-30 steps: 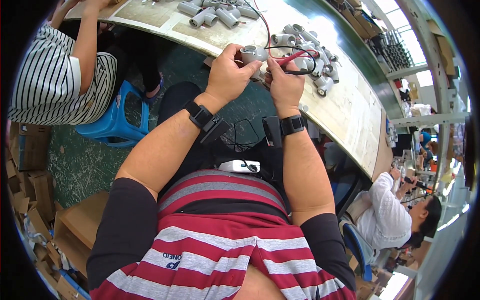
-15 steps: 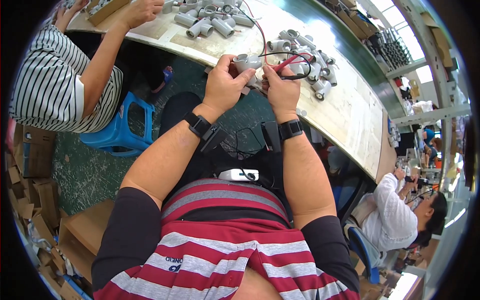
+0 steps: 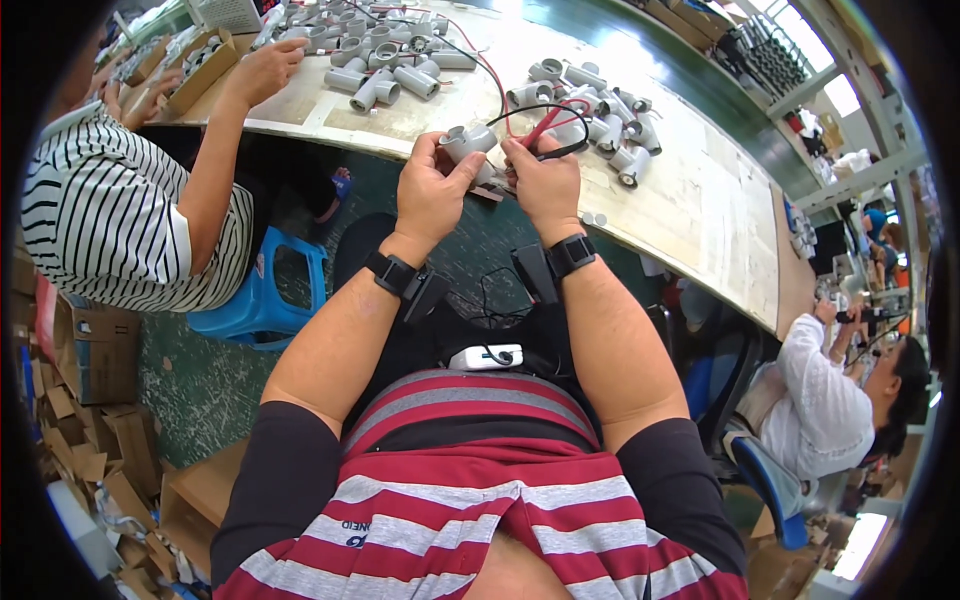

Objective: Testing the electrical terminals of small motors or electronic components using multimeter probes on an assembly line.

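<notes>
Above the near edge of the worktable (image 3: 690, 200), my left hand (image 3: 430, 195) is closed round a grey plastic tee-shaped pipe fitting (image 3: 468, 143), its round opening facing up. Just right of it, my right hand (image 3: 548, 190) pinches a red test probe (image 3: 541, 127) and a black test probe (image 3: 566, 151), their leads looping up over the table. My fingers hide the probe tips, so whether they touch the fitting I cannot tell. Both wrists wear black straps with box-like units.
Similar grey fittings lie in a left pile (image 3: 385, 60) and a right pile (image 3: 610, 110). A co-worker in a striped shirt (image 3: 110, 220) sits left on a blue stool (image 3: 265, 295); another person in white (image 3: 810, 410) sits right. Cardboard boxes (image 3: 105, 350) stand at lower left.
The view has shifted, showing more of the table's left end. My hands still hold the fitting and probes close together. The left co-worker's hand has moved slightly nearer the left pile.
</notes>
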Demonstrator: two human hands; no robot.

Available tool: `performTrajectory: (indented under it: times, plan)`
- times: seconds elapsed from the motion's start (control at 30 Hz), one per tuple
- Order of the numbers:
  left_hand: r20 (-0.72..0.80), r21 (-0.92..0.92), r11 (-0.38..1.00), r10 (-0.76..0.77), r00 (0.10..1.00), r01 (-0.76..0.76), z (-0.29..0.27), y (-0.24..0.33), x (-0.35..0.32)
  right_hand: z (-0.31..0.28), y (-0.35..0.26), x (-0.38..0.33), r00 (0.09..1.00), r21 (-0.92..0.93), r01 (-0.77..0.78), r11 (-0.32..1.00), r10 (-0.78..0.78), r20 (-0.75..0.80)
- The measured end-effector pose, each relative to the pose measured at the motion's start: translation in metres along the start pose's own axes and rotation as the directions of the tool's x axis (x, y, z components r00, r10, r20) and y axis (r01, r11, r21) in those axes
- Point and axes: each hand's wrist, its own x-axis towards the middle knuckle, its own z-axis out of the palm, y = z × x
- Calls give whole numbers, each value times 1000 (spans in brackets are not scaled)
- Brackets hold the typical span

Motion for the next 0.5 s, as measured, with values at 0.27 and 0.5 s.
performTrajectory:
  times: [0.27,0.5]
  plan:
    - [37,72,993,-94,995,91,-4,9,8,2,-1,0,1000,38,1,999,-1,-15]
    - [58,184,980,-91,994,79,-2,20,10,3,-2,0,1000,39,-18,999,19,-21]
